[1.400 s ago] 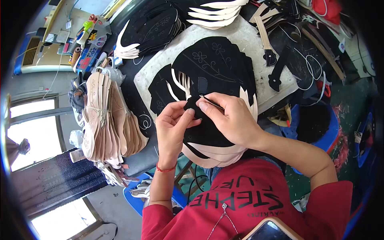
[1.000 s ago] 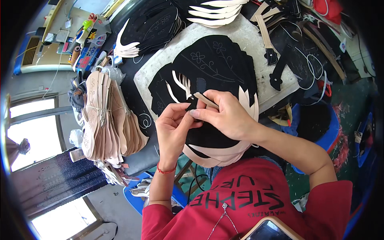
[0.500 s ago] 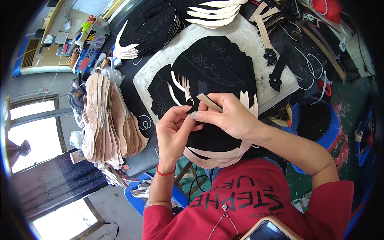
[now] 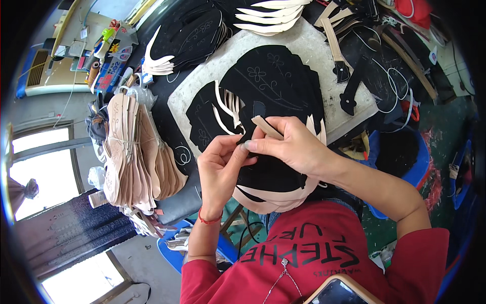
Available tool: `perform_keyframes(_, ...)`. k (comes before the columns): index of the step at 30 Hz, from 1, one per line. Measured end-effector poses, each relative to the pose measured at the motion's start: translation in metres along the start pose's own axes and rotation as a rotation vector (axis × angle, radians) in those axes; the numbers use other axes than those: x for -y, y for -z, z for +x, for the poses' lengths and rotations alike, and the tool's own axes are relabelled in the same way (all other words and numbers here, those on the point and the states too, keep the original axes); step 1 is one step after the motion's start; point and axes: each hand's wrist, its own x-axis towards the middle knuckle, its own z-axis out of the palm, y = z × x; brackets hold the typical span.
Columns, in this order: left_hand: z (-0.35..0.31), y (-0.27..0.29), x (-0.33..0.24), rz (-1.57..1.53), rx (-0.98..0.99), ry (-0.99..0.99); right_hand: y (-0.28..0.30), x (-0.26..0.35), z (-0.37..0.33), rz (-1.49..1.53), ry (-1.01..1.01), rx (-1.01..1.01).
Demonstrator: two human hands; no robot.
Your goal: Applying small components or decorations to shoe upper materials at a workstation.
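Above a stack of black shoe-upper-shaped pieces with flower stitching (image 4: 283,76), my two hands meet fingertip to fingertip. My right hand (image 4: 296,147) is closed on a narrow strap (image 4: 267,127), whose beige side shows above the fingers. The thumb and fingers of my left hand (image 4: 217,169) pinch at a small black part, seemingly the strap's dark end; the fingertips mostly hide it. Just beyond the left fingers, cream curved edges (image 4: 223,109) stick out of the stack. Pale beige lining edges (image 4: 276,201) show at its near side.
Under the stack lies a worn pale board (image 4: 349,121). At left is a tied bundle of beige pieces (image 4: 131,147); more black pieces (image 4: 190,38) lie at the back. Straps (image 4: 333,48) and white cord (image 4: 392,83) lie at right, above a blue bin (image 4: 422,164).
The strap's beige end has shifted slightly right with the right fingers. Both hands stay together in nearly the same place, and the stack looks almost unmoved.
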Motion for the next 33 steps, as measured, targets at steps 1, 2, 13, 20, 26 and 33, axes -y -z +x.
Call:
perform_keyframes(1,-0.001,0.000,-0.001,0.003,-0.001,-0.005,-0.001,-0.002,0.000,0.035,0.021,0.016)
perform_keyframes(2,-0.001,0.000,-0.001,0.004,-0.001,-0.002,-0.002,-0.001,-0.001,0.037,0.019,0.015)
perform_keyframes(13,0.008,0.005,0.011,0.036,-0.081,-0.026,-0.001,0.004,0.003,-0.230,0.105,-0.065)
perform_keyframes(20,0.014,0.017,0.019,0.004,0.025,-0.018,-0.012,0.017,-0.012,-0.320,0.220,-0.040)
perform_keyframes(26,0.019,0.021,0.013,-0.135,0.062,0.166,0.021,0.030,-0.002,-0.550,0.490,-0.050)
perform_keyframes(33,0.020,0.020,0.012,-0.210,0.099,0.228,0.034,0.027,0.011,-0.680,0.494,0.213)
